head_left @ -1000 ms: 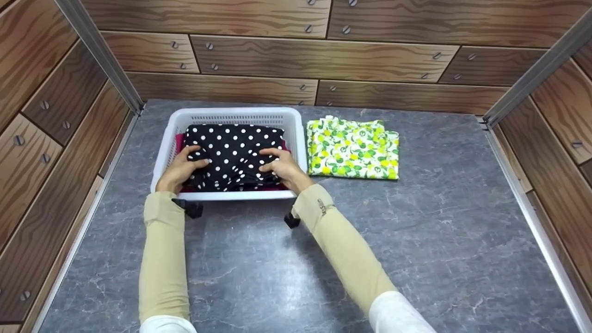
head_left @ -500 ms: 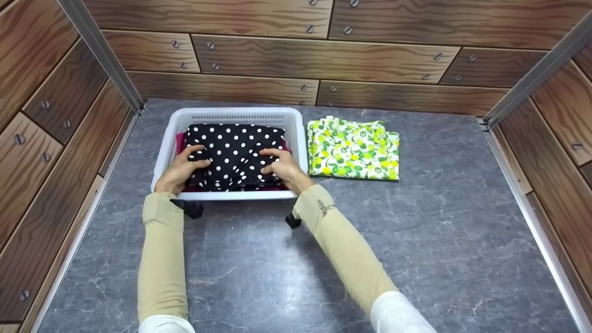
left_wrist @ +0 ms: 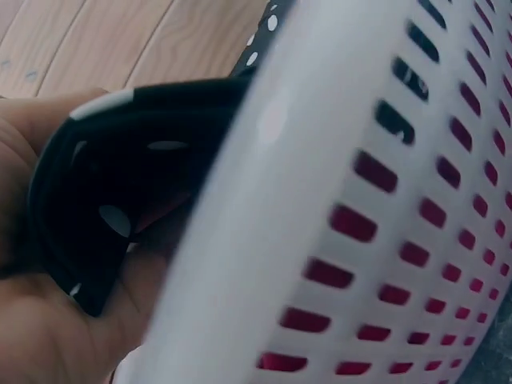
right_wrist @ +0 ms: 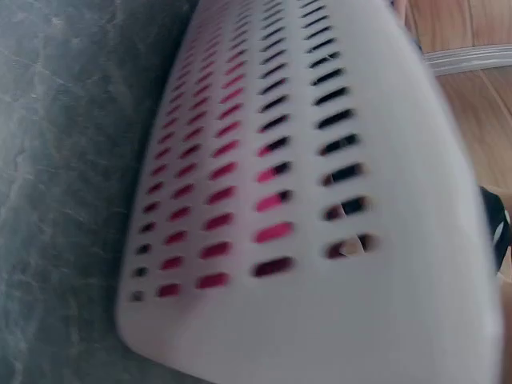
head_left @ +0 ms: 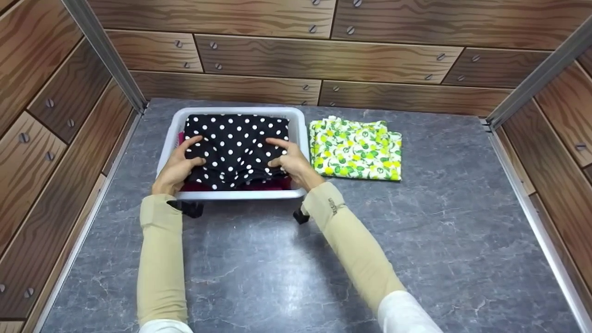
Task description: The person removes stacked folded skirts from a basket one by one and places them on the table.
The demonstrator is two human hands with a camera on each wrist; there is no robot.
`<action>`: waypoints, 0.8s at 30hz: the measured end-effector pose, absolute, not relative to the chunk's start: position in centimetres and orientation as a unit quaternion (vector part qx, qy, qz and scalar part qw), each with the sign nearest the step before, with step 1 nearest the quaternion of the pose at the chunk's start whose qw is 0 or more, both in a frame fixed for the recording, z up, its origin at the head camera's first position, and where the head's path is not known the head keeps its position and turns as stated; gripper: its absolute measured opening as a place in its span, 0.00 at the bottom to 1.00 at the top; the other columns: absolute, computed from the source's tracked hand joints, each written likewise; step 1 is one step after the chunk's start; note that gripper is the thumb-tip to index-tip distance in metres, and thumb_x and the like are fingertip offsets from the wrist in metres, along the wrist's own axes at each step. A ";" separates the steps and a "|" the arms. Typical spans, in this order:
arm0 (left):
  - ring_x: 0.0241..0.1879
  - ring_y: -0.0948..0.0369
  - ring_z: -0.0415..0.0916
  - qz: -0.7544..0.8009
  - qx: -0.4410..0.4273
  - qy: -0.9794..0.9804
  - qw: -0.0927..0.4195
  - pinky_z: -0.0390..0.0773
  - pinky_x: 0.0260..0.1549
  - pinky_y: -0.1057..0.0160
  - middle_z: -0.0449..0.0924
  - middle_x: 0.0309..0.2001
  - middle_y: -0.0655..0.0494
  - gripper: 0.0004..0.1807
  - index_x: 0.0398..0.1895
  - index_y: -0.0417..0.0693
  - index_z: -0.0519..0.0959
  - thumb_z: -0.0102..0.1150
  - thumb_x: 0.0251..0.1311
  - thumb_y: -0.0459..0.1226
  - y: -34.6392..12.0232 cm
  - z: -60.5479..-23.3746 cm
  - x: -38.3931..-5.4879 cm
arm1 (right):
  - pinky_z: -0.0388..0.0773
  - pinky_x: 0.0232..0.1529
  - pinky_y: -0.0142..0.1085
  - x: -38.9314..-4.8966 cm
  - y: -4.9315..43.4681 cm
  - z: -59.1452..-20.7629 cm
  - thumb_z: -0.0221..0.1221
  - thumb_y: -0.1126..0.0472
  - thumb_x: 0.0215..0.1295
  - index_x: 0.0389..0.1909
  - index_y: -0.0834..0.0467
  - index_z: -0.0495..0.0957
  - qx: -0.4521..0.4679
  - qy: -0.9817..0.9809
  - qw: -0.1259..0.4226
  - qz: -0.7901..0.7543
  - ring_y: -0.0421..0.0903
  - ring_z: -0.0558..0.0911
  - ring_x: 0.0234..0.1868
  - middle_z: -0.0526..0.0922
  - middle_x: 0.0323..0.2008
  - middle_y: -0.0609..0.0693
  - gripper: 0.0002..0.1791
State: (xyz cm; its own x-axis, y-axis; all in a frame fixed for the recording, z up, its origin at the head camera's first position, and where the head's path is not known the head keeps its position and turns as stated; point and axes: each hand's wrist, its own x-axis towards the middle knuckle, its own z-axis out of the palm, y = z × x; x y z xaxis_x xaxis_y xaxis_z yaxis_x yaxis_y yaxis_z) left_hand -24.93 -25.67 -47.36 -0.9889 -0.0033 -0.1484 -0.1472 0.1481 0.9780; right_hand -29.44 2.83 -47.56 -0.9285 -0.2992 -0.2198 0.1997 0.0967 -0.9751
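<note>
A folded black cloth with white polka dots point(head_left: 236, 143) is held by both hands over the white plastic basket point(head_left: 240, 195). My left hand point(head_left: 175, 169) grips its left side, thumb and index finger on top, the other fingers beneath. In the left wrist view, the cloth's edge point(left_wrist: 96, 200) lies in the palm beside the basket's rim. The right hand point(head_left: 296, 164) grips the right side the same way; the right wrist view mostly shows the basket's slotted wall point(right_wrist: 264, 176). Dark red fabric point(head_left: 273, 185) lies in the basket beneath the dotted cloth.
To the basket's right lies a folded lemon-print cloth point(head_left: 356, 148) on the grey marbled tabletop point(head_left: 439, 231). Wood-patterned panels point(head_left: 286, 55) stand behind and on both sides. Metal rails point(head_left: 101, 55) run along the corners.
Both hands have raised the polka-dot cloth, so it looks larger and covers the basket's back rim more. More dark red fabric shows at the front. The lemon-print cloth stays put.
</note>
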 end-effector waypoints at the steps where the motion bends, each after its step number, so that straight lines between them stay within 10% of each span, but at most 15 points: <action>1: 0.22 0.70 0.67 0.656 -0.047 0.751 0.054 0.72 0.21 0.75 0.65 0.54 0.43 0.40 0.79 0.42 0.57 0.52 0.61 0.22 -25.6 -47.2 -24.9 | 0.79 0.53 0.34 -29.4 3.0 -47.3 0.57 0.85 0.53 0.70 0.62 0.71 -0.038 0.713 0.183 -0.676 0.50 0.68 0.63 0.62 0.74 0.60 0.41; 11: 0.48 0.62 0.69 0.679 -0.027 0.733 0.028 0.79 0.41 0.72 0.60 0.65 0.41 0.40 0.77 0.38 0.58 0.50 0.58 0.19 -24.5 -46.3 -24.7 | 0.82 0.46 0.33 -28.8 5.0 -45.5 0.57 0.85 0.54 0.70 0.62 0.72 -0.062 0.703 0.171 -0.688 0.46 0.80 0.43 0.71 0.68 0.59 0.39; 24: 0.46 0.63 0.73 0.672 0.006 0.740 0.021 0.79 0.43 0.70 0.68 0.60 0.38 0.40 0.77 0.39 0.60 0.53 0.58 0.19 -22.7 -45.0 -24.3 | 0.84 0.44 0.35 -28.0 8.1 -45.1 0.55 0.86 0.55 0.71 0.64 0.70 -0.061 0.664 0.167 -0.726 0.48 0.83 0.44 0.75 0.63 0.64 0.39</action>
State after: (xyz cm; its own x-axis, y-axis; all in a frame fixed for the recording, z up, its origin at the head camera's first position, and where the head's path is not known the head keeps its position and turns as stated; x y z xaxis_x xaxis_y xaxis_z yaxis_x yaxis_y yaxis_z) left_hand -24.30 -22.74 -45.03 -0.9990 0.0376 -0.0236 -0.0199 0.0965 0.9951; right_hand -27.99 8.07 -45.07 -0.9371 -0.3227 -0.1334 0.1615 -0.0619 -0.9849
